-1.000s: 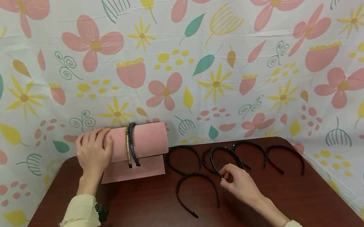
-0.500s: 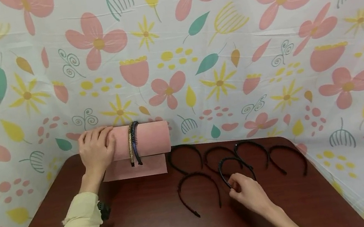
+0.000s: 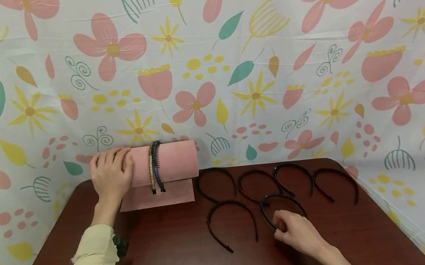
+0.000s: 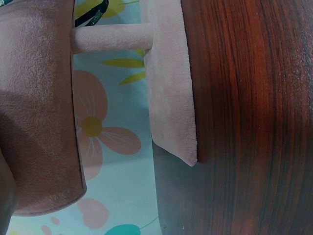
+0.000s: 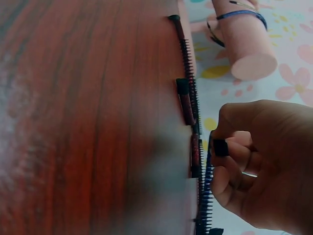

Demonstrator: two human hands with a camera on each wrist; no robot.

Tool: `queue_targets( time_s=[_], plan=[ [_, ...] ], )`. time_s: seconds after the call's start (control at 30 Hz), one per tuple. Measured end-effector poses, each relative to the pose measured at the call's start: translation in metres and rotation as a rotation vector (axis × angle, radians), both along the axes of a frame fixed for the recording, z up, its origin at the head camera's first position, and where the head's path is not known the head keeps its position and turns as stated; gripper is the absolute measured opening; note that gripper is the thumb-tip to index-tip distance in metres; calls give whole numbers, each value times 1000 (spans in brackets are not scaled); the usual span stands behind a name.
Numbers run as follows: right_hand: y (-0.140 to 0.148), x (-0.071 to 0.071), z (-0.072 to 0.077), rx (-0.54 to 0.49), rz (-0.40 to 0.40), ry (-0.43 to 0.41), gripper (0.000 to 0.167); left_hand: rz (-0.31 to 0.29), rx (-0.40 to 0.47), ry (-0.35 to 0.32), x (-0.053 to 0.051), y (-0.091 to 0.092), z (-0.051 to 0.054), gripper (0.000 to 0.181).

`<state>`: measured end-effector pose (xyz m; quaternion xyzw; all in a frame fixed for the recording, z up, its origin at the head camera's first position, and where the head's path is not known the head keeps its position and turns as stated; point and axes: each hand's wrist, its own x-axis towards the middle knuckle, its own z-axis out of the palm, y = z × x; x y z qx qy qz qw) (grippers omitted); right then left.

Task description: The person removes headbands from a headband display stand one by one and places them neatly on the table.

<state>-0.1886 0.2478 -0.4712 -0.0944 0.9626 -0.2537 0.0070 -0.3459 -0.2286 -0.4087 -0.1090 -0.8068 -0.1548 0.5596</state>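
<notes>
My left hand (image 3: 111, 172) grips the left end of a pink plush headband stand (image 3: 177, 160), its fingers curved over the roll. Two headbands hang side by side on the roll: a glittery gold one (image 3: 151, 171) and a dark blue toothed one (image 3: 157, 172). Low over the table at the right, my right hand (image 3: 299, 231) pinches one end of a dark headband (image 3: 275, 195). The right wrist view shows blue teeth on that headband (image 5: 209, 181) and a black tip between thumb and fingers. Only a sliver of the left hand shows in the left wrist view.
On the brown table (image 3: 165, 258), several dark headbands lie right of the stand, including a front one (image 3: 229, 203), a back one (image 3: 214, 170) and a far-right one (image 3: 335, 170). A flower-patterned cloth (image 3: 190, 39) hangs close behind the table.
My right hand has moved right and toward me with the pinched headband, which now sits lower, apart from most of the back row. The left hand stays on the stand.
</notes>
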Motion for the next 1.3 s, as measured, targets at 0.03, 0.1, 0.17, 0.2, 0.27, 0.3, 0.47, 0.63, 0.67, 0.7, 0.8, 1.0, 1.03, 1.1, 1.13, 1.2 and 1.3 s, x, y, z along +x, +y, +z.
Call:
queue_targets(
  time_s=[0.03,0.1,0.17,0.2,0.27,0.3,0.47,0.63,0.67,0.7,0.8,1.0,1.03,1.1,1.13,1.2,1.3],
  plan=[
    [0,1,0,3,8,-8,14,1,1,1,0,0,0,36],
    [0,3,1,9,25,-23,14,3,1,6,0,-1,1,36],
    [0,4,2,21,37,-30,14,5,-1,10,0,-1,1,36],
    [0,5,2,26,42,-29,15,3,0,12,0,-1,1,36],
    [0,7,4,37,49,-29,15,2,-2,13,0,0,2,36],
    [0,9,4,42,53,-29,16,1,-2,13,0,0,2,36],
    [2,16,8,62,66,-25,17,-1,2,5,0,0,3,36],
    [4,18,8,62,81,-47,16,1,2,4,1,-1,3,35],
    [5,17,8,57,88,-56,16,1,3,7,1,-1,3,35],
    [5,16,7,51,95,-64,15,2,4,9,1,-2,3,35],
    [7,12,3,27,122,-87,13,3,3,11,1,-2,1,35],
    [9,-2,-5,-14,154,-120,9,-2,2,6,1,-2,-1,34],
    [10,-4,-5,-20,157,-123,9,-3,4,7,1,-2,-1,34],
    [10,-7,-6,-26,162,-124,10,-4,6,5,1,-1,-2,34],
    [10,-9,-6,-31,164,-128,11,-3,5,5,1,-1,-1,34],
    [10,-11,-5,-36,166,-132,12,-4,5,5,1,-1,-1,34],
    [9,-12,-4,-26,168,-137,13,-7,3,8,1,0,0,34]
  ],
)
